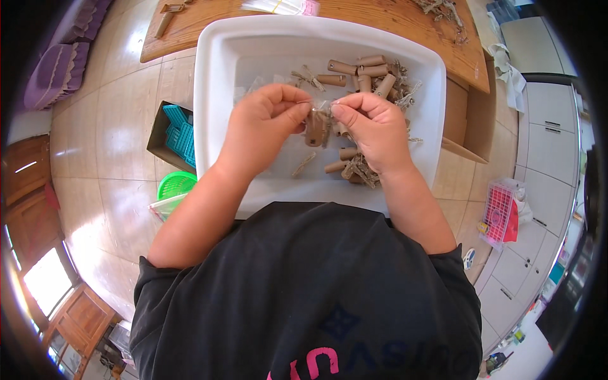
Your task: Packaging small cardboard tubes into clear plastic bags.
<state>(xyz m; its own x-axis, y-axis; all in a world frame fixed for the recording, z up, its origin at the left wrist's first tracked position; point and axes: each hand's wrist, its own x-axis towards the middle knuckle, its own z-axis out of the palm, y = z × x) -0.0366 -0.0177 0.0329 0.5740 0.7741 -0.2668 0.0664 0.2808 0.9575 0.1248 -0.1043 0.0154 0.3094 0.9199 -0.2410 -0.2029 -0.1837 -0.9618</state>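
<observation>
Clear bag [318, 132], with a brown tube showing through it, hangs upright over the middle of the white tub [203, 82]. The left hand [266, 123] pinches the bag's top edge between thumb and forefinger; the right hand [378, 130] grips the opposite top corner the same way. Below the hands, a dried twig bundle [304, 164] lies on the tub's floor. Toward the tub's right side sit a pile of brown tubes [384, 85] and more twigs [361, 170]. Beyond the tub's far rim is a wooden table [373, 9] with white packaging [282, 6] on it. Left of the tub are teal baskets [182, 139] in a box and a green basket [175, 183]; a cardboard box [476, 123] stands to its right.
</observation>
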